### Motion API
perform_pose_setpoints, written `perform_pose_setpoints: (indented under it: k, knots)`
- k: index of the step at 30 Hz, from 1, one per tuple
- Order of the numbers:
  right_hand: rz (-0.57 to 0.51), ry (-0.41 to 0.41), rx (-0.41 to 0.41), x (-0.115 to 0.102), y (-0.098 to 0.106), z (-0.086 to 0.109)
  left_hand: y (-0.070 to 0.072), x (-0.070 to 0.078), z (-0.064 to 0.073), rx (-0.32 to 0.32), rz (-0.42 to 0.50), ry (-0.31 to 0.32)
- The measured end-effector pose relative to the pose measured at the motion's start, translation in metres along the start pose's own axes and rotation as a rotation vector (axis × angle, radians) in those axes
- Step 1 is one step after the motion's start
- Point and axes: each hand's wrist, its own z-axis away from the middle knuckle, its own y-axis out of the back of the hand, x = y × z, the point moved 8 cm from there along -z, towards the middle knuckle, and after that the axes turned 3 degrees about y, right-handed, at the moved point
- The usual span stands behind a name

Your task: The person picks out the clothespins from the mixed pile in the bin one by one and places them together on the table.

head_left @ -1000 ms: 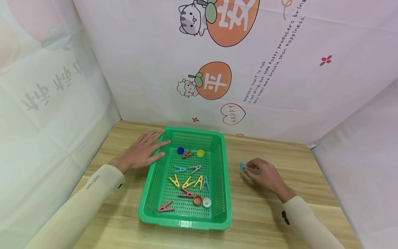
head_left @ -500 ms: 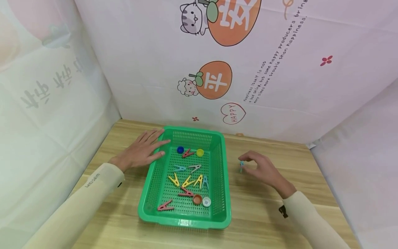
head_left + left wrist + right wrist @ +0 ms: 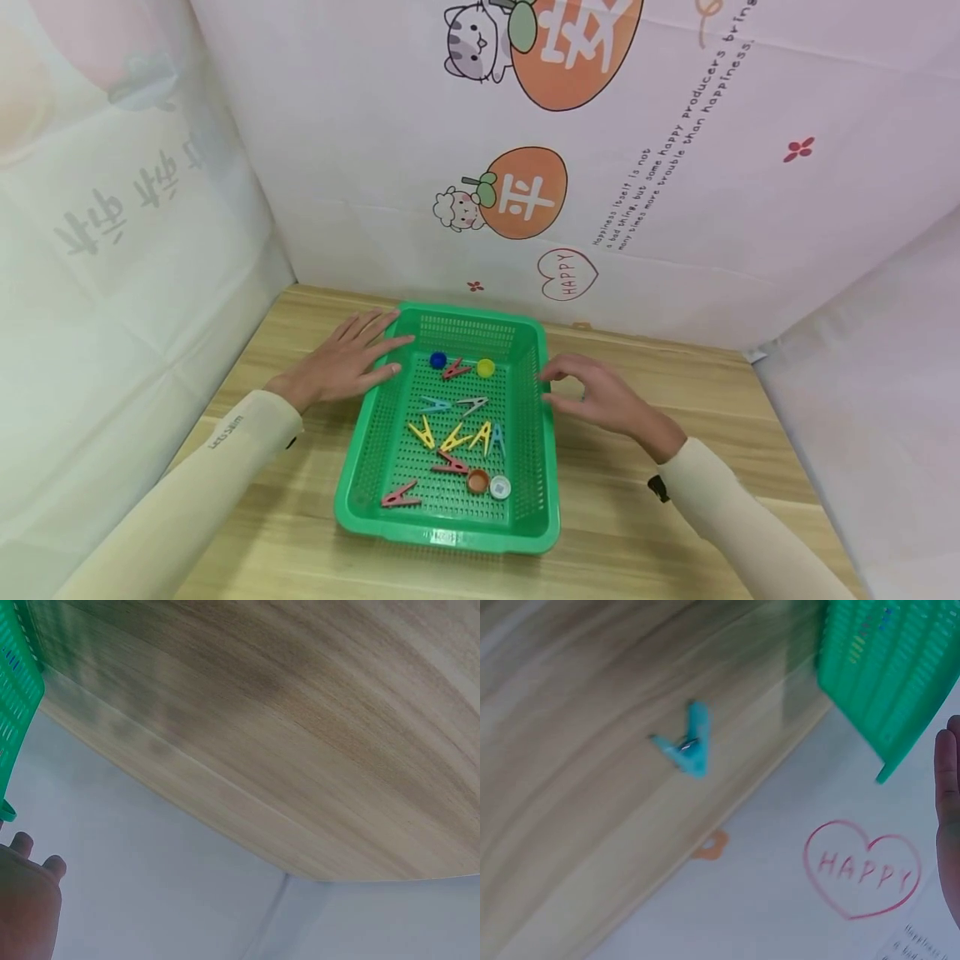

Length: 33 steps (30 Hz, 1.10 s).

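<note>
A green plastic basket (image 3: 517, 542) stands on the wooden table. My left hand (image 3: 333, 367) rests on its left rim, fingers spread and straight. At the right rim is my right hand (image 3: 603, 400), forefinger and thumb curved and apart, their tips overlapping the rim in the head view. No object shows between them. In the right wrist view a light blue clothespin (image 3: 696, 759) appears against the tabletop, apart from the hand; in the head view it is hidden. Inside the basket lie several clothespins, among them a yellow clothespin (image 3: 422, 433) and a grey clothespin (image 3: 472, 405).
Bottle caps also lie in the basket: a blue cap (image 3: 438, 360), a yellow cap (image 3: 485, 367), a brown cap (image 3: 477, 481) and a white cap (image 3: 499, 487). White printed sheeting (image 3: 360, 183) walls the table (image 3: 667, 517) at the back and sides.
The right hand has moved left from the light blue clothespin, which showed at its fingertips earlier, to the basket's right rim. The left hand has stayed on the left rim.
</note>
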Motion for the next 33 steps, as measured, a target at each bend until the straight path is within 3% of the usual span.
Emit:
perform_pose_setpoints:
  k: [7, 18, 26, 33]
  knots:
    - [0.009, 0.036, -0.102, -0.016, -0.015, -0.028, -0.001, -0.003, -0.001, 0.001, -0.014, -0.003]
    - [0.006, 0.178, -0.275, -0.041, -0.045, -0.063, -0.001, -0.004, 0.000, -0.006, -0.028, -0.002]
    - [-0.009, 0.225, -0.450, -0.053, -0.069, -0.077, 0.001, -0.002, -0.002, -0.015, -0.018, -0.003]
    - [0.077, 0.282, -0.612, -0.061, -0.094, -0.084, 0.003, -0.001, -0.001, -0.021, -0.013, -0.003]
